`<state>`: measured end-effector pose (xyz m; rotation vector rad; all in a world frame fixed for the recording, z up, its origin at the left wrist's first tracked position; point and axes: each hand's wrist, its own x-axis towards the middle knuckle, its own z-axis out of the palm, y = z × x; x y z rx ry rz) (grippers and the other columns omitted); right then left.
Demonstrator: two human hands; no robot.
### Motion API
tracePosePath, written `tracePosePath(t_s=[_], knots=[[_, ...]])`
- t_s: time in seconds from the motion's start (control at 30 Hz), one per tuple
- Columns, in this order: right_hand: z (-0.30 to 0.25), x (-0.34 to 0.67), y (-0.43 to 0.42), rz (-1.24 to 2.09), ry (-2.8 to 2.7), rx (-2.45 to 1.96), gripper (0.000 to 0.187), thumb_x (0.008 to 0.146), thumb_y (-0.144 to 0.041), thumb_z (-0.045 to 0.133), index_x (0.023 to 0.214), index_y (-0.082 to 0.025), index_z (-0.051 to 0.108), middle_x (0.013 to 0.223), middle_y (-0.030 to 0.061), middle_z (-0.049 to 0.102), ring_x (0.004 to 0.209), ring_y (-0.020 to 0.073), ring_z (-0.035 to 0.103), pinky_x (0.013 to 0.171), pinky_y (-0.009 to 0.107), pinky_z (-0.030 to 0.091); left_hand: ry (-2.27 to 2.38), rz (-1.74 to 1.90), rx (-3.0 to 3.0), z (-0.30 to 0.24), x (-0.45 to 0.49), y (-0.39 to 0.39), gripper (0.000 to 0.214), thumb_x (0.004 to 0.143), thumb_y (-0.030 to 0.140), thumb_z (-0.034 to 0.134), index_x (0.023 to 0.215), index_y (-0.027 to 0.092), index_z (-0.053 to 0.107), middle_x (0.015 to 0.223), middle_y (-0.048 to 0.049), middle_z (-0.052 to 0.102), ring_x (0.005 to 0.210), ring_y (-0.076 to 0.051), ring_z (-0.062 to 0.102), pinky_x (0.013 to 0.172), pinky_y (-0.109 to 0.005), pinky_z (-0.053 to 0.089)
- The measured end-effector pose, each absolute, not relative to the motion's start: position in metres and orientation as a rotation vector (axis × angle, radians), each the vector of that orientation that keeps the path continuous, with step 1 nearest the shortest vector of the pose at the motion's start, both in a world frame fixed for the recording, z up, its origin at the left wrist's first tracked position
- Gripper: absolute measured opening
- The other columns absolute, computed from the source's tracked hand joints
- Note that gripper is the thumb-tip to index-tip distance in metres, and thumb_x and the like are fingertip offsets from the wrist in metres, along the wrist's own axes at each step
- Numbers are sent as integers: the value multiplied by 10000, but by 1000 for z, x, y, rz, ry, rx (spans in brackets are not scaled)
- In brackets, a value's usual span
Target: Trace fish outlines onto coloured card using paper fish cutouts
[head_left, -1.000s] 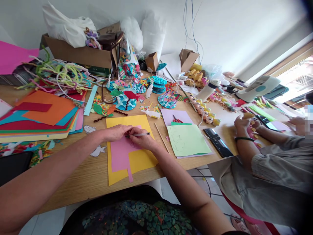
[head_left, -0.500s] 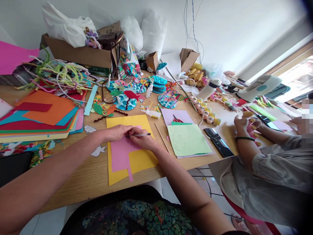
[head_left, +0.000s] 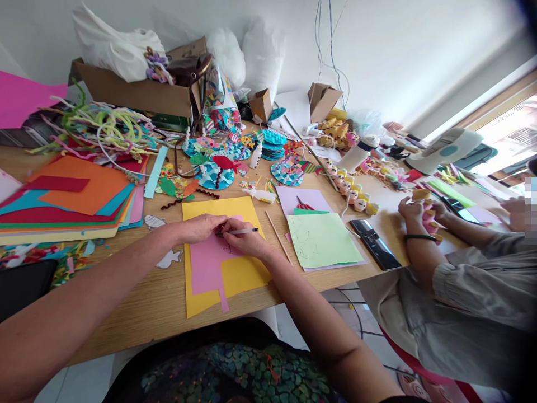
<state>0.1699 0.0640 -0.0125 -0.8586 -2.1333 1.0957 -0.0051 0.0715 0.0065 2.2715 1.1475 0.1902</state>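
My right hand (head_left: pixel 241 236) is closed round a pen (head_left: pixel 243 230), its tip end down at the pink paper (head_left: pixel 205 274). My left hand (head_left: pixel 201 228) lies over the upper part of that paper, with its fingertips on a small dark red piece (head_left: pixel 218 228) beside my right fingers. What this piece is, I cannot make out. Thin drawn lines show on the pink sheet just below my right hand. Under it lies a larger yellow sheet (head_left: pixel 247 277). Left of the sheets are white fish cutouts (head_left: pixel 169 258), partly behind my left forearm.
Right of the yellow sheet lie a thin stick (head_left: pixel 278 237), light green paper (head_left: pixel 325 240), scissors (head_left: pixel 304 204) and a phone (head_left: pixel 375 244). Coloured paper (head_left: pixel 84 190) is stacked at left. Glue bottles (head_left: pixel 262 195) and fish decorations stand behind. A co-worker's hands (head_left: pixel 411 211) hold a yellow-and-pink craft piece at right.
My hands and the pen look almost unchanged. At right, the co-worker's hands and the craft piece in them have shifted slightly.
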Motion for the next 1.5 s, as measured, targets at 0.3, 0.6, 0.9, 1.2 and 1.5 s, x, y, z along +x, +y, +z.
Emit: tracePosePath(t_s=[0.3, 0.6, 0.9, 1.2, 1.5], knots=[[-11, 172, 63, 1087, -2149, -854, 55, 703, -143, 471, 706, -173, 518, 708, -5, 567, 637, 94, 497, 605, 202, 385, 1111, 203, 2262, 9, -6, 70, 243, 789, 123, 326, 887, 151, 546, 830, -35, 625, 731, -145, 557, 651, -228, 403], [-5, 178, 61, 1156, -2138, -941, 76, 691, -127, 470, 719, -171, 525, 694, -17, 560, 606, 80, 481, 584, 190, 377, 1033, 256, 2249, 4, -7, 68, 290, 812, 150, 328, 949, 164, 583, 887, -29, 631, 787, -143, 551, 691, -229, 398], [6, 184, 58, 1095, -2196, -1064, 91, 668, -109, 458, 695, -183, 504, 607, -46, 502, 549, 77, 429, 550, 185, 337, 1003, 277, 2242, 1, -7, 65, 286, 786, 160, 349, 862, 192, 623, 862, -6, 624, 785, -154, 547, 695, -248, 406], [7, 186, 58, 1022, -2273, -1116, 67, 686, -121, 469, 696, -186, 484, 648, -37, 520, 580, 80, 452, 555, 188, 318, 1012, 293, 2287, -1, -5, 64, 283, 777, 151, 349, 846, 181, 622, 858, -16, 624, 798, -155, 549, 709, -253, 400], [9, 189, 57, 1055, -2219, -1145, 83, 683, -108, 463, 668, -190, 459, 604, -51, 487, 552, 77, 430, 542, 185, 312, 1001, 366, 2339, -8, -3, 64, 267, 796, 131, 344, 822, 172, 606, 863, -13, 612, 816, -147, 534, 735, -251, 388]])
